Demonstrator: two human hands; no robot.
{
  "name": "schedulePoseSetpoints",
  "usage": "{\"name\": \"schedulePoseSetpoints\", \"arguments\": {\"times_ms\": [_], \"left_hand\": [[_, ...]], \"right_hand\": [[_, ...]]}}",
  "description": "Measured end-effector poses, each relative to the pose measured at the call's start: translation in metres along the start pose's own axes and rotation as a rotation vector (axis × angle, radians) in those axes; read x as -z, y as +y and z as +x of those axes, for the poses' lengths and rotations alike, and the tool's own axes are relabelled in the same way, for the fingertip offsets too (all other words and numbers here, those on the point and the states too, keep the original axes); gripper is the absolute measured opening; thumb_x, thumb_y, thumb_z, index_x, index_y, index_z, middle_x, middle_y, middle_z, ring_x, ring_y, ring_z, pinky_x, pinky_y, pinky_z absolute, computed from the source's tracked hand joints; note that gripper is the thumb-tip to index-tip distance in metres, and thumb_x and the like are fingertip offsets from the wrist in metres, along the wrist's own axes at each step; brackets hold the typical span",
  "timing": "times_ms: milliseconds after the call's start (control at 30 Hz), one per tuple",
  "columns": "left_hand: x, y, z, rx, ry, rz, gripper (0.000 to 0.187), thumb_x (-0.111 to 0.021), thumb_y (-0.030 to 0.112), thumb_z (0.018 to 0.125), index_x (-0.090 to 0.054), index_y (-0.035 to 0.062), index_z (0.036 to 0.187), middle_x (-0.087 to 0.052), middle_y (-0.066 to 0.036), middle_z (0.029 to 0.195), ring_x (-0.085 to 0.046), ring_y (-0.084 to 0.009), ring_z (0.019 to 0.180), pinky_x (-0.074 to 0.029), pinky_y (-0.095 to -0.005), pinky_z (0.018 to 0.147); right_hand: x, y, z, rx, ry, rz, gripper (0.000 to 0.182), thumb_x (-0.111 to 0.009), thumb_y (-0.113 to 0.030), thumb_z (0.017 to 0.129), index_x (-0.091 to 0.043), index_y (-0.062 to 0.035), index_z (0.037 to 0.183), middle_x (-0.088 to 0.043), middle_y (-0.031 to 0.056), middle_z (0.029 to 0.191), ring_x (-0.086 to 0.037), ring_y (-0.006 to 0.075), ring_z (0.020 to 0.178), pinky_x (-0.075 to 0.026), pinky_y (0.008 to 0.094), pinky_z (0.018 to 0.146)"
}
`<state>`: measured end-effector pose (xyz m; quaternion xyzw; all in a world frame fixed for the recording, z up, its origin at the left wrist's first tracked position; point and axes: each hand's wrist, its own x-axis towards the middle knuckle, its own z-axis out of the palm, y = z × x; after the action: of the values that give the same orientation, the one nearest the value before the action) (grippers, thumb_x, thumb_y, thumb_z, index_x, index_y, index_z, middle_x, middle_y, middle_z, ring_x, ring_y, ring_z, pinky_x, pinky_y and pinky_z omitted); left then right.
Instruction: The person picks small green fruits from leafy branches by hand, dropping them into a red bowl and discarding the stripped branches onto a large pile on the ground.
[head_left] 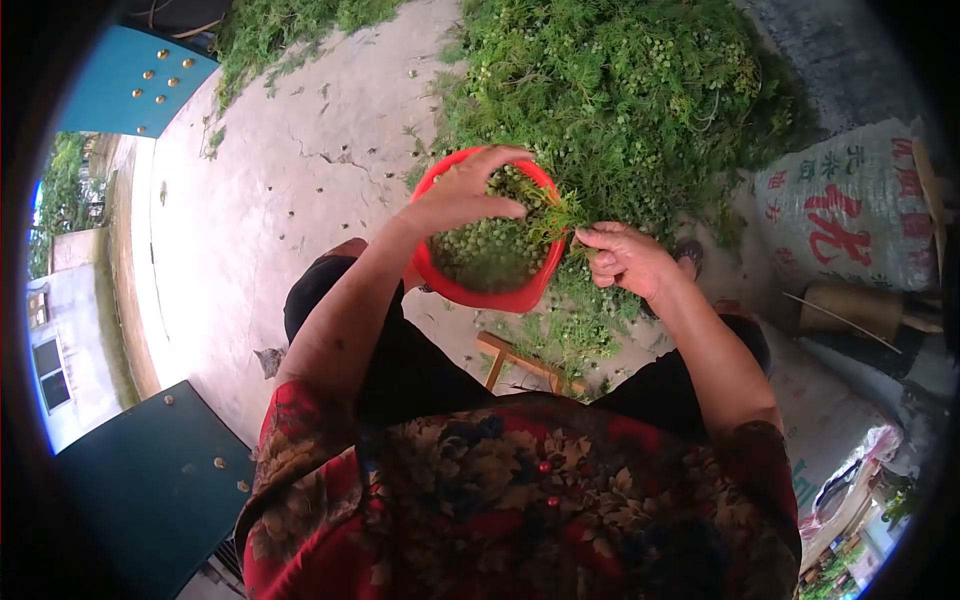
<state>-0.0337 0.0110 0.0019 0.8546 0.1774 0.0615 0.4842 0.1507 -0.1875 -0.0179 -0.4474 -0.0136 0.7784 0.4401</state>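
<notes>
Stripping a leafy green sprig (558,213) over a round red plastic basin (490,296) of small green berries

Left hand (462,195) spread loosely above the basin, holding nothing; right hand (622,257) pinches the sprig's stem at its right rim, so berries drop in.

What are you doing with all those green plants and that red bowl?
A person sits on the concrete ground beside a big pile of green plants. The right hand pinches a leafy sprig over a red bowl full of small green berries. The left hand reaches across the bowl to the sprig. A printed sack lies on the right.
</notes>
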Motion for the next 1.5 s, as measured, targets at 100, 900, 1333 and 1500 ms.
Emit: {"name": "schedulePoseSetpoints", "arguments": {"times_ms": [100,900,1333,1500], "left_hand": [[-0.013,0.004,0.005,-0.202,-0.143,0.08,0.047,-0.064,0.027,0.08,-0.051,0.0099,0.122,-0.057,-0.012,0.116,-0.053,-0.027,0.11,-0.041,-0.036,0.094],[-0.003,-0.083,-0.006,-0.165,0.1,0.535,0.023,-0.055,0.014,0.084,-0.06,0.0021,0.103,-0.062,-0.014,0.101,-0.061,-0.0253,0.096,-0.048,-0.0331,0.085],[-0.019,0.007,0.011,0.29,-0.495,-0.367,0.027,-0.056,0.03,0.09,-0.058,0.0046,0.1,-0.056,0.001,0.08,-0.054,-0.0089,0.071,-0.046,-0.0243,0.063],[0.01,-0.026,0.011,0.288,-0.218,0.032,0.025,-0.058,0.027,0.085,-0.058,0.0051,0.098,-0.058,-0.005,0.078,-0.058,-0.0148,0.072,-0.047,-0.029,0.063]], "right_hand": [[-0.005,0.001,0.004,-0.007,0.004,-0.07,0.018,-0.061,-0.025,0.088,-0.051,-0.0125,0.081,-0.028,-0.0093,0.052,-0.022,0.0041,0.042,-0.019,0.0239,0.043],[-0.015,-0.002,-0.028,0.762,0.552,-1.705,0.012,-0.054,-0.017,0.084,-0.048,-0.0065,0.084,-0.058,0.0147,0.074,-0.058,0.0362,0.071,-0.045,0.0463,0.063],[-0.021,0.004,-0.013,0.813,0.453,-1.611,0.018,-0.058,-0.016,0.083,-0.059,-0.0061,0.098,-0.064,0.0143,0.09,-0.061,0.034,0.078,-0.049,0.0411,0.067],[0.004,-0.011,-0.011,0.574,0.63,-1.554,0.015,-0.052,-0.022,0.086,-0.055,-0.0086,0.091,-0.059,0.0171,0.079,-0.058,0.0377,0.076,-0.045,0.0479,0.066]]}}
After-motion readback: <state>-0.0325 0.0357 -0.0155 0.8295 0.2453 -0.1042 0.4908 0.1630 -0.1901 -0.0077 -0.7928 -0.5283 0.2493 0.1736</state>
